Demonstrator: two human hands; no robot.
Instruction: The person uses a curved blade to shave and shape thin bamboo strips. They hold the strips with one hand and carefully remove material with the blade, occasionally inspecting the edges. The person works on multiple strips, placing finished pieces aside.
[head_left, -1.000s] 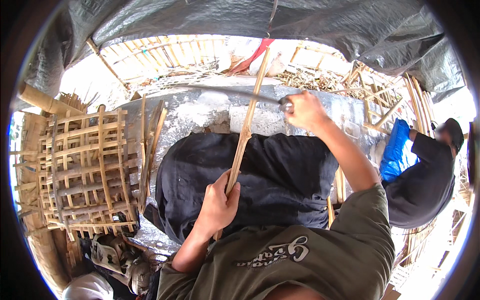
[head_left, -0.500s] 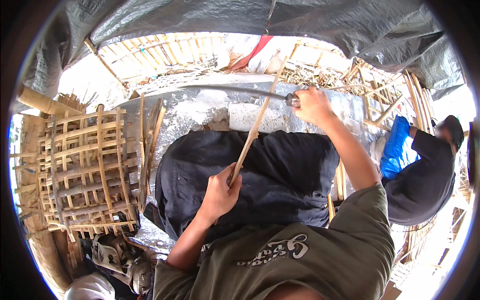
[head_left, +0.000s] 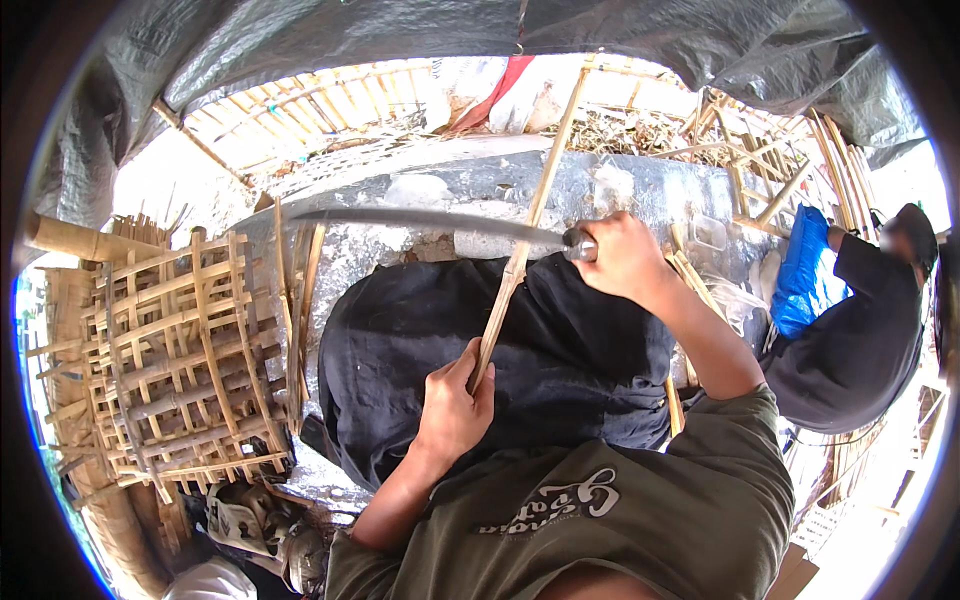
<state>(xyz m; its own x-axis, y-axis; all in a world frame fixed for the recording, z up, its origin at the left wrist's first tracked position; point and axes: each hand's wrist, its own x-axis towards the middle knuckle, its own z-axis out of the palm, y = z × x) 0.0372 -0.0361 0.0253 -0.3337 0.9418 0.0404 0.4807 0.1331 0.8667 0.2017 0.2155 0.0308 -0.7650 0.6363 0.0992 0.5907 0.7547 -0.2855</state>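
A long bamboo strip [head_left: 551, 175] rises from my lap, slanting away to the upper right. Its near end is gripped in my left hand [head_left: 457, 408], fingers closed around it above my dark-covered legs [head_left: 430, 310]. Held by its handle in my right hand [head_left: 625, 262] is a machete [head_left: 420, 220], its long thin blade pointing left. The blade lies across the strip, just beyond a knot in the bamboo; whether it cuts into the strip I cannot tell. The blade's far tip is blurred.
A woven bamboo lattice [head_left: 185, 350] stands at the left, with loose bamboo sticks [head_left: 308, 285] beside it. Another person in dark clothes [head_left: 850, 345] sits at the right near a blue plastic bag [head_left: 808, 270]. A grey tarp [head_left: 360, 40] hangs overhead.
The machete has come nearer along the bamboo strip toward my left hand. The strip's far end reaches farther up and slightly right. Both hands keep their holds.
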